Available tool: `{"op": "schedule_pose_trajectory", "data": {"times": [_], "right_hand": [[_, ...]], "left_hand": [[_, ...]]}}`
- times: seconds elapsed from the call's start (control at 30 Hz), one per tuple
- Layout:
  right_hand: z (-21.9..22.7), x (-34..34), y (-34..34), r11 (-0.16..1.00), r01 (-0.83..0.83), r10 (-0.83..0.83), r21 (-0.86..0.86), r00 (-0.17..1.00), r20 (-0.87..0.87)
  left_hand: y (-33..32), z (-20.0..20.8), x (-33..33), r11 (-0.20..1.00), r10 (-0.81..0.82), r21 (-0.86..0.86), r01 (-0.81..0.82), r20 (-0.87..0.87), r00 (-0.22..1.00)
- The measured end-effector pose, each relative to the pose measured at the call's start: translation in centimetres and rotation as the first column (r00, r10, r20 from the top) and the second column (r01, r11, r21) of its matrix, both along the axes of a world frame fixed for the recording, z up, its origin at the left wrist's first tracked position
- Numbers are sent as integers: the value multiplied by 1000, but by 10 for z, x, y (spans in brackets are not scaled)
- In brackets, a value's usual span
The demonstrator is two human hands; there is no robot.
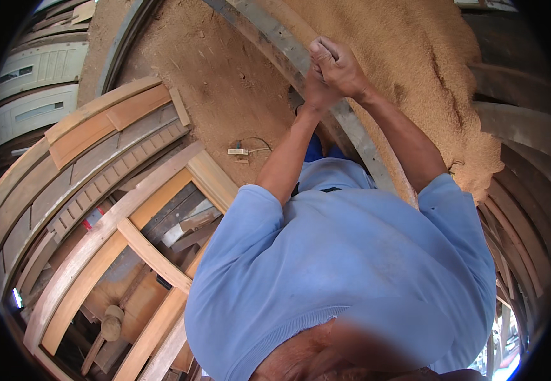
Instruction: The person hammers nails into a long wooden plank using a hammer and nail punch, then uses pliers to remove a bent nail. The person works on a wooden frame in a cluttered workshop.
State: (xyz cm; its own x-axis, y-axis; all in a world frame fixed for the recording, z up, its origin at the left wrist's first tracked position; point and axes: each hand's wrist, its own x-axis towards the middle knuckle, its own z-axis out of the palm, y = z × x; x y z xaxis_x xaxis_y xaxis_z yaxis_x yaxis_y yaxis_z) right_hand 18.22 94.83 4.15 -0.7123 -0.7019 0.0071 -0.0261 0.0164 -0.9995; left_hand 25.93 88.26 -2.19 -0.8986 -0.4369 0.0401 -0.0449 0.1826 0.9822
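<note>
My two hands are together over a long grey beam (367,143), out in front of my body. My right hand (344,68) is closed, its fingers curled at the upper side against the left. Partly covered by it, my left hand (318,94) is also closed. Whatever lies between the fingers, if anything, is hidden. Both forearms reach forward from blue sleeves. The beam passes beneath the hands and runs back toward my right side.
A broad heap of sawdust (409,70) spreads beyond the beam on the right. Wooden frames (155,257) and stacked boards (113,130) stand to my left. A small power strip with a cord (238,152) lies on the dusty floor. Dark planks (517,127) line the far right.
</note>
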Motion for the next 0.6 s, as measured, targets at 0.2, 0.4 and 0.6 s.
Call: {"op": "schedule_pose_trajectory", "data": {"times": [0.2,0.4,0.6], "right_hand": [[-11,-12,-20,986,-50,61,156,996,-65],[-18,-36,-56,974,-43,44,222,999,0],[-4,-36,-45,974,-167,156,152,984,84]], "left_hand": [[-7,-44,-4,989,95,-109,-104,-85,992],[-23,-30,-19,994,33,102,-45,109,993],[-25,-24,-19,995,33,95,-41,84,996]]}}
